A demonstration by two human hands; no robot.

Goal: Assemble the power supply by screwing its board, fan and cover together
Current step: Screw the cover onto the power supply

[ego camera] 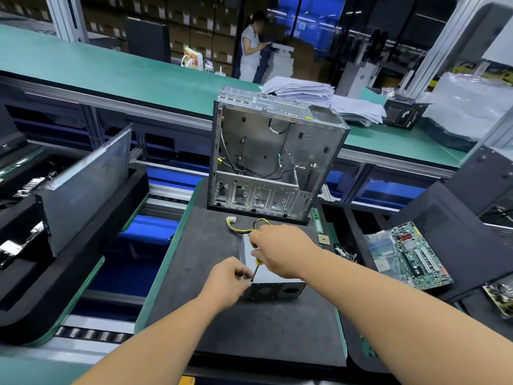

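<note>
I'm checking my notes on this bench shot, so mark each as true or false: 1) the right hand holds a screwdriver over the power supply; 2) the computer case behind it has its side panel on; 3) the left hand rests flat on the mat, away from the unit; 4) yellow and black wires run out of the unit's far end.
1. True: the right hand grips the screwdriver over the power supply.
2. False: the computer case is open and its inside shows.
3. False: the left hand is at the screwdriver tip, against the unit's near corner.
4. True: the wires lie on the mat.

I count one power supply [273,282] under my hands, one screwdriver [256,269], one open case [266,159] beyond, two boards [416,257] right.
</note>
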